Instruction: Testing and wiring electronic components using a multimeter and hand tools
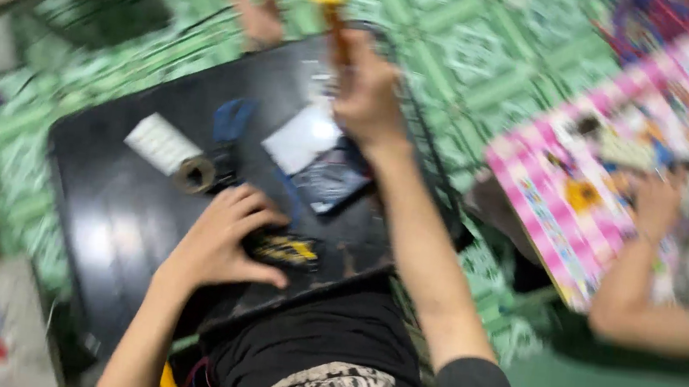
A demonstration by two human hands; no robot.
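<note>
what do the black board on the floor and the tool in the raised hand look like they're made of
Black board: probably lacquered wood or laminate, given its glossy surface with light reflections. Tool in the right hand: yellow-capped orange handle, likely plastic; blur leaves it uncertain.

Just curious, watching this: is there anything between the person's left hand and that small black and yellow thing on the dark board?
Nothing visible. The left hand already rests right at the black and yellow object, fingers curled over its near end on the dark board. The right hand is raised apart, gripping a yellow-topped tool. The picture is blurred, so finer contact is unclear.
</note>
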